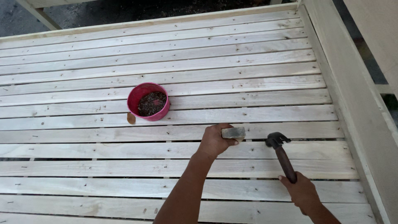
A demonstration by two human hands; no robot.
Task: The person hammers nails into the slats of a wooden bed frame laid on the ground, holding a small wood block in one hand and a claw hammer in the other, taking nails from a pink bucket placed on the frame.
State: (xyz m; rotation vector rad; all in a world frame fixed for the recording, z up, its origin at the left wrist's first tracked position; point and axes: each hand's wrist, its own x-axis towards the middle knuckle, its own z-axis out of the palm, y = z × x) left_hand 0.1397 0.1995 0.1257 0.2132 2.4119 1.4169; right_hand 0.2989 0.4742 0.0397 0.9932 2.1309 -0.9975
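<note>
**Hammer and block meet over a slatted wooden frame**

Kneeling or leaning over a pale wooden slat platform [83, 137], a person works with both hands near its right side. At about ten o'clock from the hands, well apart from them, a pink bowl [148, 101] stands on the slats, filled with what look like small dark nails, with a brown scrap lying just beside its base. Moving right, the left hand [214, 140] is clamped around a small wooden block [233, 132], pressing it down on a slat. At three o'clock from the block, the right hand [302, 191] is closed on the handle of a dark claw hammer [278, 143], whose head hovers just beside the block. The step in hand appears to be positioning the block for a blow; a sound strike would call for a steady block and fingers kept off its struck face. The frame rail [356, 108] rises along the right edge.
</note>
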